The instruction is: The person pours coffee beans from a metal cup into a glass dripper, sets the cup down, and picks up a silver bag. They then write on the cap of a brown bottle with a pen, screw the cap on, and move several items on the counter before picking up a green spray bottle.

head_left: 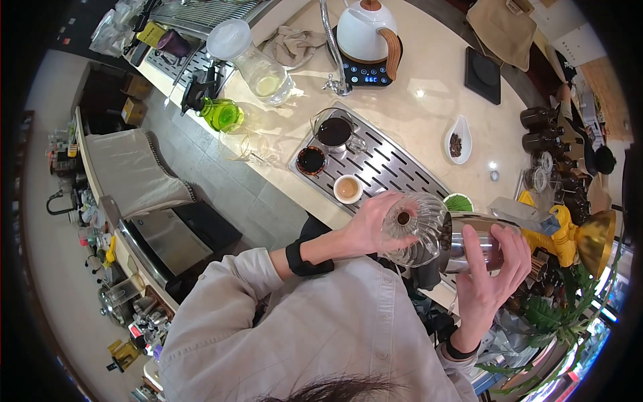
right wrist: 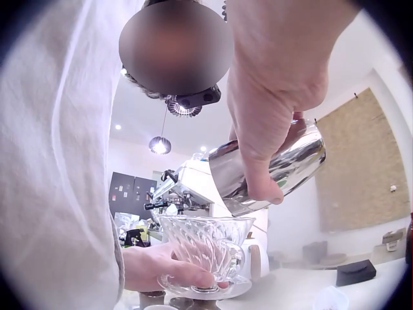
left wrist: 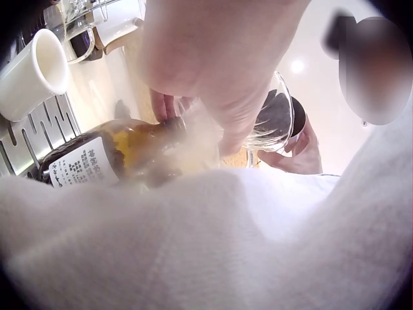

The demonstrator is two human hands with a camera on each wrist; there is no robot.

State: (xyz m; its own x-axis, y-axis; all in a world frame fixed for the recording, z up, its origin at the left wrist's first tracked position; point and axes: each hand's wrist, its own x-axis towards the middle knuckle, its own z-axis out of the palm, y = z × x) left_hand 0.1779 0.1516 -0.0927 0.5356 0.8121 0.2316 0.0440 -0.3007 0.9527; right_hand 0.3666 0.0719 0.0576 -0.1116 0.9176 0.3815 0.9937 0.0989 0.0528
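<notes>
My left hand [head_left: 370,224] holds a ribbed clear glass dripper [right wrist: 205,244], fingers and thumb gripping it low, near its base in the right wrist view. My right hand [head_left: 491,268] grips a shiny steel cup [right wrist: 277,169], which is tilted with its mouth towards the dripper's rim. In the left wrist view, the dark mouth of the steel cup overlaps the glass. Beside the left hand stand a small white cup [head_left: 347,189] of light brown drink, a dark-filled small cup [head_left: 311,161] and a glass server [head_left: 334,132] of dark liquid, all on a slotted metal tray [head_left: 402,175].
A white kettle [head_left: 365,33] sits on a lit black base at the back. To the right lies a white dish [head_left: 458,142] of coffee beans. A clear carafe [head_left: 268,79] and a green glass [head_left: 222,115] stand left. An amber bottle [left wrist: 122,152] with a white label is near the left hand.
</notes>
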